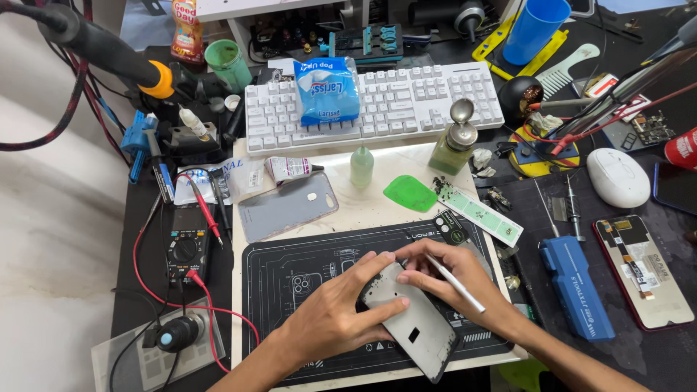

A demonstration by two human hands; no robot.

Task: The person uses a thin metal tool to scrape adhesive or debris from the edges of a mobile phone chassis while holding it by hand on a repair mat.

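Gripped in both hands, low and centre in the frame: a grey phone frame (414, 319), tilted, lying over the dark repair mat (290, 283). Clasped from the left by the left hand (334, 316), fingers curled over its near edge and thumb laid on its face. Pinned at the top edge by the right hand (450, 279), with a thin white tool (456, 284) also pinched between those fingers, slanting down to the right.

Just above the mat, on the pale board: a grey back cover (288, 207) at centre left, a small green-tinted bottle (361, 167), a green plastic pick (410, 194) and a green-and-white strip (479, 213). Beside the strip, toward upper right, a pump dispenser (456, 145) with a metal top.

Across the top centre: a white keyboard (428, 98) bearing a blue tissue pack (327, 88).

At left: a multimeter (187, 243) with red leads. At right: a blue case (577, 287), an opened phone (642, 268) and a white mouse (617, 178). In the upper right corner: a blue cup (536, 29).
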